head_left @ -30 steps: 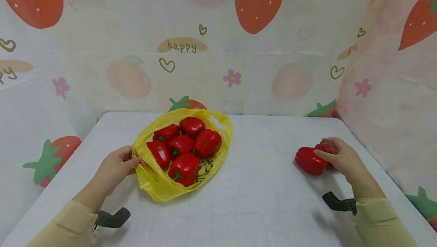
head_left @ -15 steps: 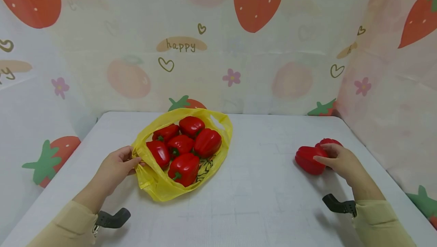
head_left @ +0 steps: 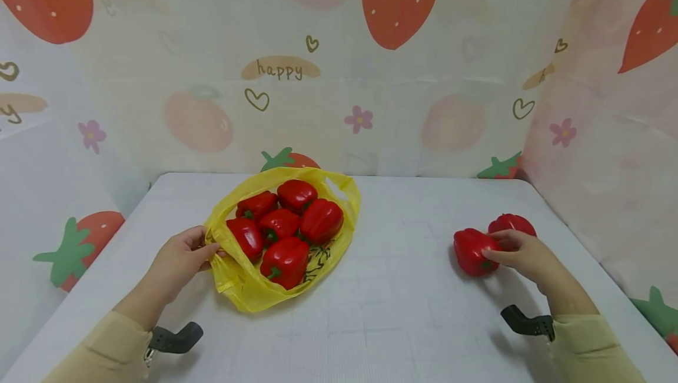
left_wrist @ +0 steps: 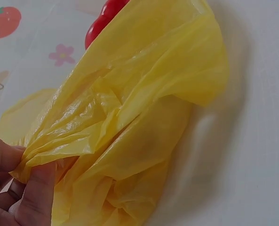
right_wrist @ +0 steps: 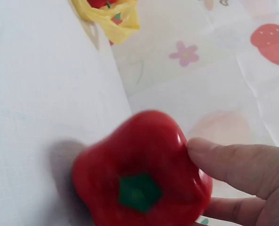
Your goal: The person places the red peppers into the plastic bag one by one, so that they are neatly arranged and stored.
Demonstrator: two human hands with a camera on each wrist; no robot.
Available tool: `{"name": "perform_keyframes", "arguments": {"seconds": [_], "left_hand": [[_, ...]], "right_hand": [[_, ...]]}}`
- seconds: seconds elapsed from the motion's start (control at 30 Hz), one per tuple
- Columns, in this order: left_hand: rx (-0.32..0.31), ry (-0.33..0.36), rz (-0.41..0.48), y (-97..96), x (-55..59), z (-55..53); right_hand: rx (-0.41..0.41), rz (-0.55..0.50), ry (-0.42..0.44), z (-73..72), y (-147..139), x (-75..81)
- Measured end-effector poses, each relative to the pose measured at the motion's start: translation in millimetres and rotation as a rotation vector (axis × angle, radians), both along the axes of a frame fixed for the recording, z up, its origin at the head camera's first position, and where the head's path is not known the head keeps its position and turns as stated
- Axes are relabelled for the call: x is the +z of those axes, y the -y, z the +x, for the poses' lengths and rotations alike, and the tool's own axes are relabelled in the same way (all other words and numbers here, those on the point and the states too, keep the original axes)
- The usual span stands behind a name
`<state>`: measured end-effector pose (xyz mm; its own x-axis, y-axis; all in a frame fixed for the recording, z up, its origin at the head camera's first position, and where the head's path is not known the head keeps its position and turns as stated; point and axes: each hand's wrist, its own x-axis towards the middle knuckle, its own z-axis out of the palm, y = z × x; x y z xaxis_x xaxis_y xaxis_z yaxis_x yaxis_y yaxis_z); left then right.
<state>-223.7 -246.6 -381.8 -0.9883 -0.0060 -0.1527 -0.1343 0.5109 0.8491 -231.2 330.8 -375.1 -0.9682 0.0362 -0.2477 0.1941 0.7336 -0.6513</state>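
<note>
My left hand (head_left: 180,259) pinches the left rim of a yellow plastic bag (head_left: 235,289), which lies spread open on the table. Several red bell peppers (head_left: 286,262) with green stems sit inside it. In the left wrist view, thumb and fingers bunch the yellow film (left_wrist: 144,132) into folds. Over at the right, my right hand (head_left: 529,258) grips a red bell pepper (head_left: 470,252) between thumb and fingers. Its green stem end faces the right wrist camera, thumb at the side of the pepper (right_wrist: 130,150). A second loose pepper (head_left: 514,223) lies just behind that hand, partly covered by it.
The white table (head_left: 381,289) stretches between the bag and the loose peppers. A strawberry-print cloth (head_left: 328,95) rises along its back and sides. Each wrist carries a black camera mount (head_left: 528,320) near the sleeve.
The right hand has closed its grasp on the front pepper, which has turned so its stem end faces nearer and shifted slightly left. The rear pepper is more exposed. Left hand and bag stay put.
</note>
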Motion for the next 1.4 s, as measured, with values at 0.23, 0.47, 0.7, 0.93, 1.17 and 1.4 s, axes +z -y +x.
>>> {"name": "perform_keyframes", "arguments": {"seconds": [0.23, 0.47, 0.7, 0.93, 1.17, 1.4], "left_hand": [[0.0, 0.0, -0.005, 0.7, -0.5, 0.3], [-0.003, 0.001, -0.002, 1.5, -1.5, 0.3], [-0.001, 0.004, -0.002, 1.8, -1.4, 1.2], [-0.001, -0.004, -0.003, 2.7, -2.3, 1.1], [0.004, 0.001, -0.001, 2.8, -3.1, 1.2], [0.009, 0.0, -0.005, 2.9, -3.9, 0.6]], "right_hand": [[0.033, -0.044, 0.002, 0.0, 4.8, -3.0], [0.067, -0.124, 0.002, 0.4, 13.2, -9.1], [0.079, -0.165, 0.012, -2.2, 19.5, -15.8], [0.095, -0.149, -0.012, -6.8, 25.4, -25.3], [0.131, -0.237, -0.008, -13.3, 30.2, -34.7], [0.137, -0.242, -0.024, -16.2, 38.6, -39.5]]}}
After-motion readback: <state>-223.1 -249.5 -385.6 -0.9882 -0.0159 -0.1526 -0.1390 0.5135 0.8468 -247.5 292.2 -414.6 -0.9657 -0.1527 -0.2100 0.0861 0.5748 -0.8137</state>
